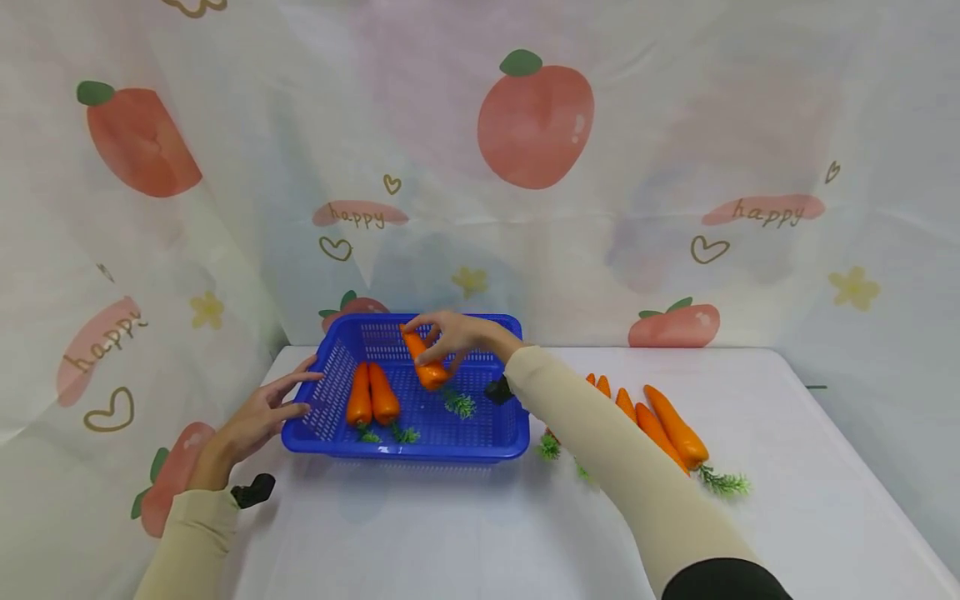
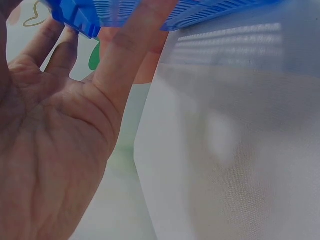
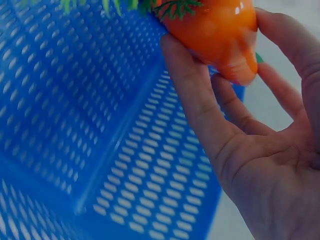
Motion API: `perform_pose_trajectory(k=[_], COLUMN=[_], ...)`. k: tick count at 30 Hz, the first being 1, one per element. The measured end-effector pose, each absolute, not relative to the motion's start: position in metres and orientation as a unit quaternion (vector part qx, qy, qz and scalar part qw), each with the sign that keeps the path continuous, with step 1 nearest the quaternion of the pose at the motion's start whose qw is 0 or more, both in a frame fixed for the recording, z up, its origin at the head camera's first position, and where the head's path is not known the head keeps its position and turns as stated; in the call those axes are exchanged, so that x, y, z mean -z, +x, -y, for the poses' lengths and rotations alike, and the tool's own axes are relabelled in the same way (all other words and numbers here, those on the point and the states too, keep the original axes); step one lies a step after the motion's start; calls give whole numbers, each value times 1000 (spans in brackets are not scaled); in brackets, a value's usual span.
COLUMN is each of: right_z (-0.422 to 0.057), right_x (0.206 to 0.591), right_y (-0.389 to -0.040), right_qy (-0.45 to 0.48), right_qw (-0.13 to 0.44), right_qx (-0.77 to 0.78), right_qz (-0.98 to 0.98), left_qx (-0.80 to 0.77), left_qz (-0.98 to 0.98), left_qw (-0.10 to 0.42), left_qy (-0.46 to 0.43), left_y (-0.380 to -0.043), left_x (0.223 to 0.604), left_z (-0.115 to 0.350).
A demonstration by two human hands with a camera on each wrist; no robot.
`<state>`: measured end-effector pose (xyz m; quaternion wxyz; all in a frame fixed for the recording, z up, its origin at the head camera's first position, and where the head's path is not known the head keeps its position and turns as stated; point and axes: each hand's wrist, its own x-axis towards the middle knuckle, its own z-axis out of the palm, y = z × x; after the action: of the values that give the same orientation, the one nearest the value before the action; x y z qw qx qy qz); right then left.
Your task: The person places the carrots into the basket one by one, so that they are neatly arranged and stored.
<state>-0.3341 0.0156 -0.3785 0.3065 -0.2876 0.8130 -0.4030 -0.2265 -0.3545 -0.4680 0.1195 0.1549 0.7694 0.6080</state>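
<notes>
My right hand [image 1: 459,333] pinches an orange carrot [image 1: 429,371] over the inside of a blue plastic basket [image 1: 450,452]. The carrot is tilted, its green leafy top toward me. In the right wrist view, thumb and fingers press on the carrot [image 3: 215,30] from both sides. Two more carrots, a left one [image 1: 360,398] and a right one [image 1: 384,393], lie side by side on the basket's floor. At the basket's left end is my left hand [image 1: 258,419], its fingers extended and touching the rim. In the left wrist view that hand [image 2: 55,120] shows its palm.
Several carrots [image 1: 678,429] lie on the white table [image 1: 420,525] right of the basket, partly hidden by my right sleeve [image 1: 615,458]. Behind the table hangs a printed cloth [image 1: 585,258] with fruit and hearts.
</notes>
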Motion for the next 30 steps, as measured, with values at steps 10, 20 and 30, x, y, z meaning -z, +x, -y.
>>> perform_pose_trajectory(k=[10,20,30], right_z=[10,23,32], right_x=[411,432,441], right_y=[-345,-345,-341], right_qy=[-249,-225,-218], right_qw=[339,358,371], right_qx=[418,429,423], right_qz=[-805,-798,-797], left_qx=[-609,-615,-617], left_qz=[-769,-765,-764], left_qw=[122,125,124], left_qy=[149,144,141], left_y=[-227,-226,-227], left_x=[467,466,468], left_z=[354,355,355])
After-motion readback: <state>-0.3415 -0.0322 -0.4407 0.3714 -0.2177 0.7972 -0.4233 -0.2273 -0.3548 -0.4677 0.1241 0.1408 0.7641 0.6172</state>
